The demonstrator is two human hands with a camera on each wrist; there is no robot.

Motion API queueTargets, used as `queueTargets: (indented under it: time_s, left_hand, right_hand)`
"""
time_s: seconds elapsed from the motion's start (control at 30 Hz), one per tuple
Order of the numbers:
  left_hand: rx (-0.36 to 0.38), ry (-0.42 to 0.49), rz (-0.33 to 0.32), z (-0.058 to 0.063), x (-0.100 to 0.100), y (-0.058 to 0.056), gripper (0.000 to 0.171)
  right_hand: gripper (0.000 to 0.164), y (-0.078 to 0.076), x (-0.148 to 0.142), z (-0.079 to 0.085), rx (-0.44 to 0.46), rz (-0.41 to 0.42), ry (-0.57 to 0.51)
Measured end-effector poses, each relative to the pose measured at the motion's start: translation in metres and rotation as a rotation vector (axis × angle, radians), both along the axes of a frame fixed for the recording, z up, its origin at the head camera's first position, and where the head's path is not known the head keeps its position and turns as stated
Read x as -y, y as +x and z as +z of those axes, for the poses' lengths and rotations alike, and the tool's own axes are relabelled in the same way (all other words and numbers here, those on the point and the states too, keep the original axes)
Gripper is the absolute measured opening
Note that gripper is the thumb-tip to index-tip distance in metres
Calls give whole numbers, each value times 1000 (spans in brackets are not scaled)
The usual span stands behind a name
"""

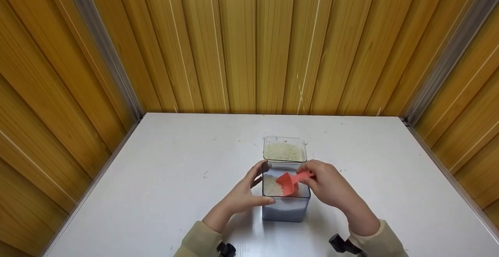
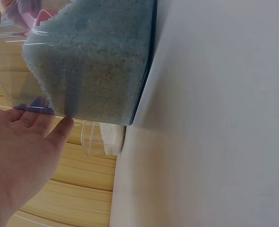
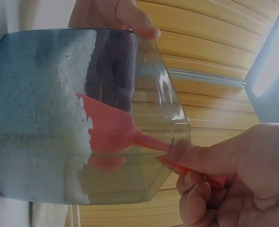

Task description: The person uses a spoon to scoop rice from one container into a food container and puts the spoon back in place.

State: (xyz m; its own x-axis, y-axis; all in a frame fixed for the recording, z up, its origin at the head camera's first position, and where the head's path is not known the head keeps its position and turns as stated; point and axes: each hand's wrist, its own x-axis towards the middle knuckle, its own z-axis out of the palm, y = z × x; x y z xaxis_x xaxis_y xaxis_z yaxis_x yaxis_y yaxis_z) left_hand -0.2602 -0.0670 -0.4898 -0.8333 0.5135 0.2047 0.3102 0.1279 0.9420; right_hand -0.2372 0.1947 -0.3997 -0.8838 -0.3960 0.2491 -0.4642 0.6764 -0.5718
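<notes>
A tall clear, blue-tinted container (image 1: 286, 211) partly filled with white rice (image 1: 271, 186) stands upright on the table. My left hand (image 1: 242, 195) holds it from the left, thumb at the front wall near the rim and fingers along the left and far side. Between the thumb and fingers of my right hand (image 1: 329, 185) is the handle of a red scoop (image 1: 288, 184). The scoop's bowl is inside the container; in the right wrist view its edge (image 3: 89, 120) meets the rice surface, with some grains against it.
Just behind the container stands a second clear box (image 1: 285, 151) with pale grains in it. Both are on a white table (image 1: 156, 194). Yellow wood-look panels (image 1: 241, 46) wall in the back and sides.
</notes>
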Motion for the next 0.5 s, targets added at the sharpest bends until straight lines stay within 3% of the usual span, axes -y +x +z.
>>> queueTargets:
  time_s: [0.27, 0.5]
  left_hand:
    - [1, -14, 2, 0, 0, 0, 106]
    - [6, -37, 11, 0, 0, -1, 106]
  right_hand:
    - [10, -7, -4, -6, 81, 91, -98]
    - [11, -11, -6, -9, 170, 101, -133]
